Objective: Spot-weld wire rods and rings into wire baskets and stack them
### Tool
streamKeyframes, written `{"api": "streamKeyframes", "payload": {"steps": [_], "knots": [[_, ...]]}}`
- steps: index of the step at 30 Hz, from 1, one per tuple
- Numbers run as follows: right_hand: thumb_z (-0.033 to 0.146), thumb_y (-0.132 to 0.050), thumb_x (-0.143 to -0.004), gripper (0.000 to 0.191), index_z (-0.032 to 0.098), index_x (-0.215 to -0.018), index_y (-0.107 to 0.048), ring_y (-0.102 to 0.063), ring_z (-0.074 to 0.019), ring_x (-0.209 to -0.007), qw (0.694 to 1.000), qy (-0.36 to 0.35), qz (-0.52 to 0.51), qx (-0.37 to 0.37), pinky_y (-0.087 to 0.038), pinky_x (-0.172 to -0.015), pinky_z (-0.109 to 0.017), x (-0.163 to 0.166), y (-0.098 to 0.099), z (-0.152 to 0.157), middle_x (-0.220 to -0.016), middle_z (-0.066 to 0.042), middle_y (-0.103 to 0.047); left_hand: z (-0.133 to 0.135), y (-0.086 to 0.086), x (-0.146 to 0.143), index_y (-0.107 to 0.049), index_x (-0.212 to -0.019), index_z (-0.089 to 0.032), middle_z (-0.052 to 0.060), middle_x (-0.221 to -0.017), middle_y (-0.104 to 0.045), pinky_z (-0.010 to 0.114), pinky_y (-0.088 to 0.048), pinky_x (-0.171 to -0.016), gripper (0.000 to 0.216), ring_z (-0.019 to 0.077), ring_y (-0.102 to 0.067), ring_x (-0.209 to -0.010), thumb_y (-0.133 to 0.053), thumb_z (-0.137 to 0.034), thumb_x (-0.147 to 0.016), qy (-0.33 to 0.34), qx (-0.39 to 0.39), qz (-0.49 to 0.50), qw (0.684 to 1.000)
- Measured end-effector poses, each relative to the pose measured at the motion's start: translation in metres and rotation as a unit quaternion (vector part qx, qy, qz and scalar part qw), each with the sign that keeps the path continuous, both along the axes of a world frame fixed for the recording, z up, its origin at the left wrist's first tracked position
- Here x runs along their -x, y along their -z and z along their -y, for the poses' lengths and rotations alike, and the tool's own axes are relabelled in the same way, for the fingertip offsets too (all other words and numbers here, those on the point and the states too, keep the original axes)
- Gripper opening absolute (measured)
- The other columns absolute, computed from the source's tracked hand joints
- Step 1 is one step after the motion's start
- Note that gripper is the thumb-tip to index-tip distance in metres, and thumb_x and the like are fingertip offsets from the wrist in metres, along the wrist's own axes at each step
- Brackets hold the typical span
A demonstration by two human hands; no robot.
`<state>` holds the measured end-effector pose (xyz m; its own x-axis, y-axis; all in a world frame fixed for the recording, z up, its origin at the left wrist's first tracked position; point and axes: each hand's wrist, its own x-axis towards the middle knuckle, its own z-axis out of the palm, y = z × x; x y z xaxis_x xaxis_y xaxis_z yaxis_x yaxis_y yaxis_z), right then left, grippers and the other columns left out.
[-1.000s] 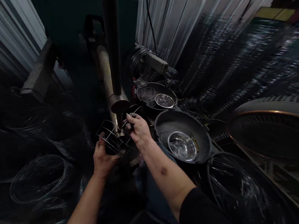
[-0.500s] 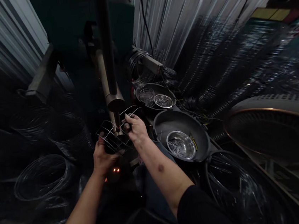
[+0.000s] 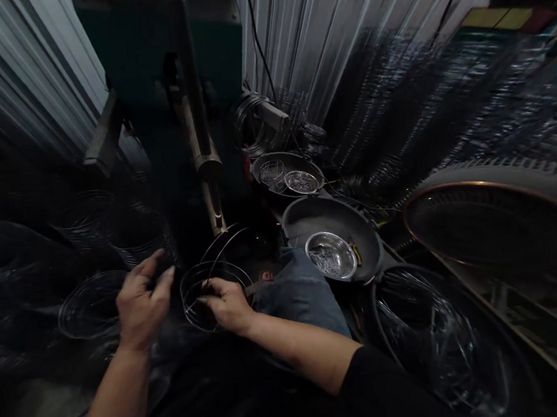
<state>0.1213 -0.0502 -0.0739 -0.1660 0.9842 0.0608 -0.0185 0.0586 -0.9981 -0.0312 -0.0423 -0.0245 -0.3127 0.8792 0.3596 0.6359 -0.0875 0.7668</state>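
because my half-open left hand (image 3: 142, 306) holds nothing, the wire frame (image 3: 213, 262) my right hand (image 3: 230, 306) alone pinches could twist.

No lettering or numbers can be read.

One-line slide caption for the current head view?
Bare right hand holds a round, silvery metal-wire frame; bare left hand hovers beside it, fingers parted.

We extend our left forearm (image 3: 112, 398) forward, the left hand (image 3: 139, 307) raised with thumb and forefinger parted; our right arm (image 3: 301, 351) angles inward, the right hand (image 3: 229, 304) curled into a pinch.
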Motion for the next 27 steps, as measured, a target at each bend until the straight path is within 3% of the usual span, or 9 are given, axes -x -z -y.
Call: {"api": "streamKeyframes", "payload": {"steps": [4,7,9,12,16,18,20,23,27], "knots": [[0.014,-0.058,-0.074,0.021,0.018,-0.092,-0.069,-0.066,-0.0157,-0.082,0.982,-0.064,0.176,-0.022,-0.048,-0.078,-0.024,-0.006,0.014,0.025,-0.087,-0.002,-0.073,-0.011,-0.01,-0.029,-0.063,-0.118,-0.018,0.007,-0.108,-0.069,0.034,-0.049,-0.09,0.054,0.0232,-0.063,-0.102,-0.066,-0.048,-0.073,0.101,0.188,0.171,0.962],[0.013,-0.056,-0.075,0.031,0.018,-0.104,-0.066,-0.066,-0.0168,-0.089,0.95,-0.116,0.285,-0.047,-0.048,-0.08,-0.024,-0.009,0.025,0.032,-0.097,-0.004,-0.073,-0.022,-0.013,-0.045,-0.063,-0.118,-0.014,0.008,-0.094,-0.072,0.031,-0.052,-0.075,0.065,0.0219,-0.066,-0.085,-0.07,-0.052,-0.066,0.189,0.28,0.207,0.918],[0.015,-0.056,-0.077,0.035,0.019,-0.112,-0.064,-0.066,-0.0174,-0.094,0.928,-0.14,0.34,-0.058,-0.047,-0.082,-0.023,-0.009,0.028,0.034,-0.104,-0.005,-0.072,-0.028,-0.016,-0.052,-0.067,-0.109,-0.012,0.007,-0.08,-0.072,0.028,-0.051,-0.064,0.06,0.0193,-0.065,-0.071,-0.072,-0.05,-0.063,0.235,0.299,0.168,0.909],[0.019,-0.053,-0.08,0.037,0.022,-0.116,-0.061,-0.066,-0.0197,-0.095,0.881,-0.186,0.433,-0.05,-0.047,-0.08,-0.026,-0.013,0.022,0.033,-0.106,-0.006,-0.071,-0.033,-0.02,-0.055,-0.072,-0.094,-0.011,0.004,-0.065,-0.067,0.026,-0.046,-0.055,0.045,0.0156,-0.059,-0.058,-0.07,-0.043,-0.062,0.251,0.292,0.106,0.917],[0.025,-0.056,-0.076,0.03,0.024,-0.105,-0.065,-0.067,-0.0235,-0.089,0.815,-0.271,0.51,-0.046,-0.048,-0.073,-0.03,-0.033,0.004,0.032,-0.094,-0.006,-0.073,-0.035,-0.022,-0.048,-0.072,-0.09,-0.012,0.004,-0.065,-0.066,0.026,-0.046,-0.058,0.039,0.0146,-0.058,-0.059,-0.064,-0.041,-0.066,0.242,0.259,0.099,0.93],[0.026,-0.057,-0.075,0.028,0.025,-0.101,-0.068,-0.067,-0.0235,-0.091,0.796,-0.277,0.536,-0.046,-0.047,-0.074,-0.03,-0.05,-0.004,0.031,-0.095,-0.006,-0.073,-0.035,-0.022,-0.042,-0.072,-0.09,-0.012,0.004,-0.068,-0.067,0.027,-0.047,-0.06,0.038,0.015,-0.059,-0.062,-0.063,-0.041,-0.067,0.24,0.243,0.095,0.935],[0.025,-0.056,-0.075,0.028,0.024,-0.1,-0.069,-0.067,-0.0234,-0.094,0.792,-0.249,0.556,-0.041,-0.047,-0.075,-0.029,-0.069,-0.011,0.027,-0.098,-0.007,-0.073,-0.035,-0.024,-0.037,-0.072,-0.09,-0.013,0.004,-0.069,-0.067,0.027,-0.047,-0.062,0.038,0.0153,-0.059,-0.063,-0.064,-0.041,-0.066,0.238,0.231,0.093,0.939],[0.023,-0.052,-0.08,0.029,0.023,-0.104,-0.069,-0.066,-0.0216,-0.095,0.811,-0.16,0.56,-0.055,-0.046,-0.077,-0.028,-0.09,-0.023,0.015,-0.1,-0.007,-0.073,-0.036,-0.028,-0.031,-0.072,-0.091,-0.014,0.004,-0.069,-0.067,0.027,-0.047,-0.06,0.039,0.0152,-0.059,-0.063,-0.066,-0.042,-0.065,0.232,0.221,0.087,0.943],[0.028,-0.047,-0.089,0.037,0.017,-0.122,-0.059,-0.061,-0.0203,-0.102,0.84,0.011,0.518,-0.161,-0.043,-0.087,-0.028,-0.096,-0.051,-0.009,-0.112,-0.01,-0.068,-0.036,-0.037,-0.029,-0.072,-0.094,-0.014,0.004,-0.071,-0.069,0.027,-0.048,-0.062,0.04,0.0155,-0.06,-0.064,-0.066,-0.042,-0.066,0.235,0.215,0.078,0.945]]}}
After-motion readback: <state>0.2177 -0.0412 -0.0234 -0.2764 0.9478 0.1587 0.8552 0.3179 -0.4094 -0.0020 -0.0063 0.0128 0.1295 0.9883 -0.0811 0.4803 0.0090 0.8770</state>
